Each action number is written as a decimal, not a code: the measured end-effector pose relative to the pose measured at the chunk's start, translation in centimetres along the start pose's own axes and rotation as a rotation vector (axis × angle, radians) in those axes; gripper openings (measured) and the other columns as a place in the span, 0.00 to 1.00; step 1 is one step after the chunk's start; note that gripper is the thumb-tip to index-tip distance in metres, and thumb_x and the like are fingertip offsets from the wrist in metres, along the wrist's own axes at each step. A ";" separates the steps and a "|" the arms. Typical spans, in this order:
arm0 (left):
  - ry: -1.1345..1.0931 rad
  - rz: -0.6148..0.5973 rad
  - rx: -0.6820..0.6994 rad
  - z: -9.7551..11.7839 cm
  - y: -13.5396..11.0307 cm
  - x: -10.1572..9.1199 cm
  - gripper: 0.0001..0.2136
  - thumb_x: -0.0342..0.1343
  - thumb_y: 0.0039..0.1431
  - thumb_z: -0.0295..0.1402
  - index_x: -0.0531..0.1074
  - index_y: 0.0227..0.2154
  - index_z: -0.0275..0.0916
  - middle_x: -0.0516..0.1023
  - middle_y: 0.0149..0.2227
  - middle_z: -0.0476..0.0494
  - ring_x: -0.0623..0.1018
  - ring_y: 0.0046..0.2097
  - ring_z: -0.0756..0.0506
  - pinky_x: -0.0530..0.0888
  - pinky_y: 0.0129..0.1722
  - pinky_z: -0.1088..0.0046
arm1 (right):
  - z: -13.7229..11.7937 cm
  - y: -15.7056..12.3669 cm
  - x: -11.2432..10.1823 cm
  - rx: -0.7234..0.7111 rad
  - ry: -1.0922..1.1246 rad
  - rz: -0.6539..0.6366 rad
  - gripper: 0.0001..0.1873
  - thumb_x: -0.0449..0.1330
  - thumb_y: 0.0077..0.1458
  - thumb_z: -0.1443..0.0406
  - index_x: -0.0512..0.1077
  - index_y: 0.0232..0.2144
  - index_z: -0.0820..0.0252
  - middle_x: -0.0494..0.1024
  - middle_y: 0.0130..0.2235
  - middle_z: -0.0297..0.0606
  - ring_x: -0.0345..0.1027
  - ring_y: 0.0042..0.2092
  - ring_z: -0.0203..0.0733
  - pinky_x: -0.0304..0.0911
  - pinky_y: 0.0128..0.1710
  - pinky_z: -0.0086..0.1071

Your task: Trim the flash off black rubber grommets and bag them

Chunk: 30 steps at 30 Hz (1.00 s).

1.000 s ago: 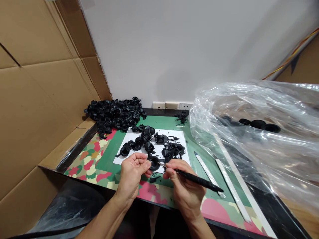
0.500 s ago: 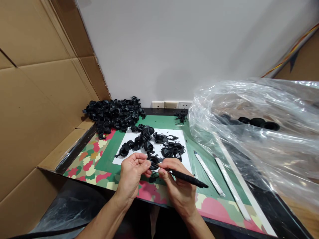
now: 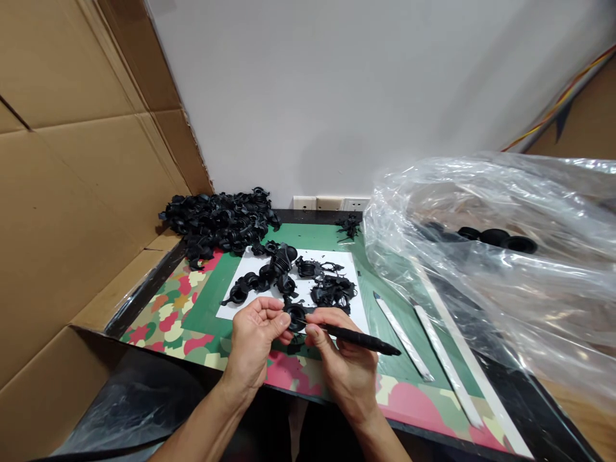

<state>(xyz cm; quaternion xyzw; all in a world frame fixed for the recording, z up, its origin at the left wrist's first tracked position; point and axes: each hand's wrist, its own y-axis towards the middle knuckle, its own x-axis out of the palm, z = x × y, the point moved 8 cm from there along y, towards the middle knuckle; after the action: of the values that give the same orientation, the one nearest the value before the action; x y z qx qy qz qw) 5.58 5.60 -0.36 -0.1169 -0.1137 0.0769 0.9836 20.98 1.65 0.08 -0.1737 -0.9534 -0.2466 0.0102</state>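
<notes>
While left fingers point(image 3: 279, 325) pinch a black ring point(image 3: 295, 309) and right fingers point(image 3: 328, 314) a tool point(image 3: 360, 338), scraps point(image 3: 333, 292) litter the white sheet point(image 3: 303, 290) beyond.

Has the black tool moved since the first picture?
Yes, left: the black tool crossed the left white strip then; now its rear end stops short of it.

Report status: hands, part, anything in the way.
Left hand pinches black ring. Right hand grips black tool, tip at ring. Black pieces lie beyond, not visibly blocking.
</notes>
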 end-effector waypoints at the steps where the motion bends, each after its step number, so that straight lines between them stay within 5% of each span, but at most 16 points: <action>1: 0.002 -0.001 0.006 0.0 0.0 0.0 0.16 0.70 0.30 0.31 0.71 0.24 0.33 0.73 0.17 0.52 0.71 0.15 0.53 0.68 0.16 0.80 | -0.3 0.0 0.0 -0.024 -0.020 -0.004 0.03 0.61 0.56 0.67 0.75 0.32 0.59 0.76 0.33 0.40 0.71 0.29 0.39 0.69 0.24 0.31; 11: -0.001 0.005 0.030 -0.6 -0.5 -0.1 0.16 0.70 0.32 0.30 0.71 0.25 0.34 0.73 0.18 0.53 0.72 0.17 0.53 0.70 0.19 0.79 | -3.8 -1.3 1.0 -0.410 -0.394 -0.015 0.09 0.56 0.57 0.73 0.74 0.36 0.56 0.77 0.33 0.39 0.73 0.33 0.40 0.71 0.33 0.32; 14: -0.006 0.000 0.014 -0.6 -0.7 -0.2 0.15 0.69 0.32 0.29 0.71 0.25 0.33 0.73 0.18 0.52 0.72 0.17 0.53 0.69 0.18 0.80 | -3.1 -1.3 0.4 -0.328 -0.306 0.027 0.08 0.58 0.56 0.73 0.74 0.35 0.56 0.77 0.33 0.39 0.74 0.34 0.40 0.71 0.32 0.32; 20: 0.003 0.025 -0.007 -0.5 -0.3 -0.6 0.16 0.69 0.31 0.31 0.70 0.25 0.33 0.73 0.16 0.51 0.71 0.16 0.53 0.68 0.16 0.80 | 0.2 -0.5 -1.3 0.067 0.175 0.154 0.03 0.61 0.55 0.68 0.74 0.28 0.59 0.74 0.32 0.36 0.66 0.20 0.31 0.65 0.20 0.28; 26: 0.001 0.032 -0.029 -0.6 -0.2 -0.6 0.17 0.69 0.29 0.32 0.70 0.24 0.33 0.73 0.15 0.52 0.70 0.15 0.53 0.68 0.16 0.80 | 0.8 -0.3 -1.7 0.131 0.269 0.182 0.04 0.64 0.53 0.65 0.75 0.27 0.60 0.75 0.31 0.34 0.64 0.18 0.30 0.65 0.20 0.29; 30: -0.001 0.010 -0.026 -0.5 -0.3 -0.5 0.17 0.70 0.29 0.32 0.70 0.25 0.32 0.73 0.16 0.51 0.71 0.16 0.53 0.69 0.16 0.79 | 0.2 -0.3 -1.0 0.085 0.155 0.069 0.03 0.63 0.54 0.65 0.75 0.29 0.58 0.75 0.33 0.37 0.69 0.24 0.35 0.65 0.22 0.29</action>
<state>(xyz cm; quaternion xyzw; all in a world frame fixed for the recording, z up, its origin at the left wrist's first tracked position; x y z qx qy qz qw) 5.27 5.12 -0.89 -0.1303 -0.1145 0.0803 0.9816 21.79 1.17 -0.38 -0.1863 -0.9528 -0.2180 0.1000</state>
